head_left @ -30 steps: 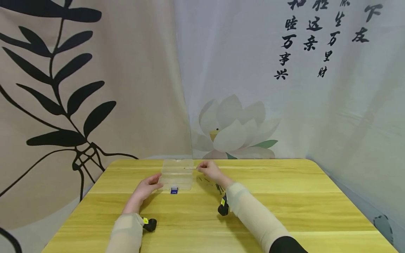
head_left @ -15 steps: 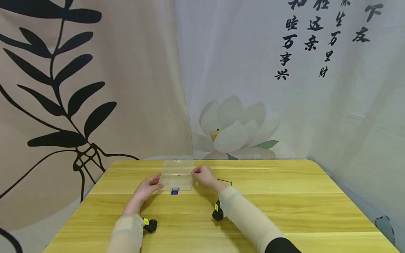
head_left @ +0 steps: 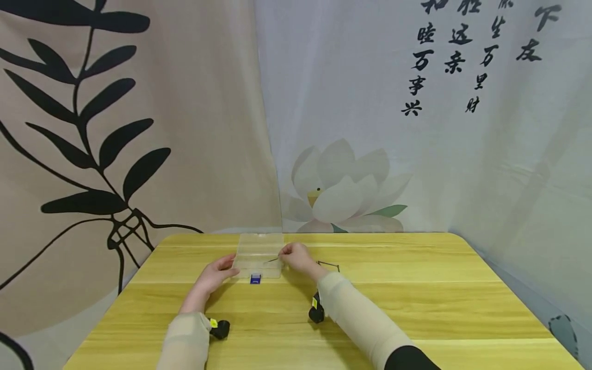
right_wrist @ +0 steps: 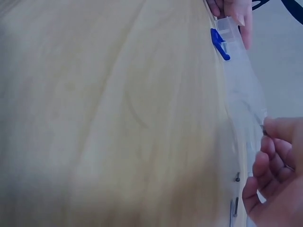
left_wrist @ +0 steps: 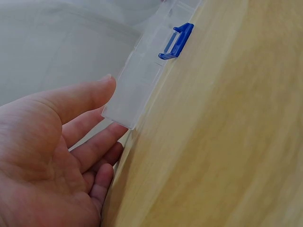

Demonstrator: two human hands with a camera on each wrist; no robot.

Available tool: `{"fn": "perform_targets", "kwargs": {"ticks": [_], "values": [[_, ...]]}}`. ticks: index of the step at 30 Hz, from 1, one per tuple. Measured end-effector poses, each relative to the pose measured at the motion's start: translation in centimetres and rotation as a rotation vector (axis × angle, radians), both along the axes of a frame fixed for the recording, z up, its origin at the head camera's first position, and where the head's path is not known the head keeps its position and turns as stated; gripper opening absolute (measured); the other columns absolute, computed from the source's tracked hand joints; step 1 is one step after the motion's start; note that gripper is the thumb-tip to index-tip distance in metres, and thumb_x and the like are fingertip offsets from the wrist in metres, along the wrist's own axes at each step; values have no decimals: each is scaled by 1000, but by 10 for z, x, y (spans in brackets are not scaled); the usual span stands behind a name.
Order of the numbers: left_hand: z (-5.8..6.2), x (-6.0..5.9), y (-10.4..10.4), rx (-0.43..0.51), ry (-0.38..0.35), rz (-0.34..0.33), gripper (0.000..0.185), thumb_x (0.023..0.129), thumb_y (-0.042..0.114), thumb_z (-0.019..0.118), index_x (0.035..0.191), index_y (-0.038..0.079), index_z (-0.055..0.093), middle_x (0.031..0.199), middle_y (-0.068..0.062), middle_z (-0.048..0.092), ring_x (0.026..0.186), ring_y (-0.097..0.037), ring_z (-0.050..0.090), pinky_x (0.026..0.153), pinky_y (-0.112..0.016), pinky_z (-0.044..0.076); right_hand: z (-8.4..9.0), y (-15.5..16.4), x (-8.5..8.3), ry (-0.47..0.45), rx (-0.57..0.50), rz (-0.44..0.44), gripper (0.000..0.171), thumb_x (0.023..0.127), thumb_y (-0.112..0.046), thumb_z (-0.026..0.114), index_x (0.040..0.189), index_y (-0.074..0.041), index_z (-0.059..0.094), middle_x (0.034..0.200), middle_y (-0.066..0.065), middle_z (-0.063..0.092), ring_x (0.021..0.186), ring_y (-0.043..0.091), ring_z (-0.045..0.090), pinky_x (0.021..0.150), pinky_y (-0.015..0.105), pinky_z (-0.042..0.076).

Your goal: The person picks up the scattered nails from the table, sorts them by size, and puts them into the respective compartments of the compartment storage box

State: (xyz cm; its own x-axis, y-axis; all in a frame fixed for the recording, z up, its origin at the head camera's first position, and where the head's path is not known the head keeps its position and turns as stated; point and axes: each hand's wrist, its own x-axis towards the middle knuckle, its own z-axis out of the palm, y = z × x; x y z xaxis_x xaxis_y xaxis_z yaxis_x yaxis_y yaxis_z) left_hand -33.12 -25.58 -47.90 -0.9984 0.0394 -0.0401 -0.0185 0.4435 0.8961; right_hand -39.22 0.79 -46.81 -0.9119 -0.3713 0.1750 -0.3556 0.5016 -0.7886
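Observation:
A clear plastic box (head_left: 250, 267) with dividers lies with its lid (head_left: 260, 243) raised at the far side and a blue latch (head_left: 255, 279) on its front. My left hand (head_left: 215, 277) holds the box's left end, the thumb at its edge and the fingers (left_wrist: 97, 146) round the corner, as the left wrist view shows. Over the box's right end, my right hand (head_left: 298, 257) pinches a thin dark nail (head_left: 272, 260) between thumb and forefinger. The nail points left across the box. The pinched end is hidden by the fingertips.
Several loose nails (right_wrist: 236, 206) lie on the wooden table (head_left: 416, 298) beneath and beside my right hand. Some are hidden from the head view by that hand and wrist. A printed cloth backdrop (head_left: 222, 128) hangs behind the table's far edge.
My right hand has moved left and slightly down with the nail, from beside the lid to over the box. The nail now tilts a little. My left hand has stayed put.

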Motion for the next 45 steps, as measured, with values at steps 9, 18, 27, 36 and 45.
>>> {"fn": "perform_targets", "kwargs": {"ticks": [9,18,27,36,45], "values": [[2,0,-2,10,-9,-23,59,97,18,61,149,4,37,147,-27,38,134,-44,34,106,-57,31,8,17,-2,-48,-39,10,14,94,-10,64,98,-1,73,89,8,69,68,12,56,62,26,48],[0,0,-2,11,-2,-22,59,97,17,61,148,3,37,146,-28,38,134,-44,35,106,-57,31,6,24,-6,-11,-15,23,11,91,-7,66,92,0,75,85,5,70,70,14,60,62,25,49],[-2,-1,-1,3,9,-8,58,96,16,61,148,3,38,145,-28,39,133,-44,36,106,-57,31,-1,8,-5,11,11,15,8,89,-6,67,87,-4,74,81,3,69,67,10,58,58,22,47],[-1,0,1,-8,-1,-13,58,97,18,61,148,4,38,146,-27,38,134,-44,35,107,-58,30,2,25,-5,13,-17,-7,11,91,-9,67,93,-2,74,85,2,69,71,11,60,64,27,51],[2,2,-1,-24,-10,-37,60,97,20,60,149,3,36,147,-28,36,134,-45,34,106,-58,30,17,85,-1,-14,11,41,19,94,-12,63,102,2,72,93,3,69,77,13,58,68,29,49]]}}
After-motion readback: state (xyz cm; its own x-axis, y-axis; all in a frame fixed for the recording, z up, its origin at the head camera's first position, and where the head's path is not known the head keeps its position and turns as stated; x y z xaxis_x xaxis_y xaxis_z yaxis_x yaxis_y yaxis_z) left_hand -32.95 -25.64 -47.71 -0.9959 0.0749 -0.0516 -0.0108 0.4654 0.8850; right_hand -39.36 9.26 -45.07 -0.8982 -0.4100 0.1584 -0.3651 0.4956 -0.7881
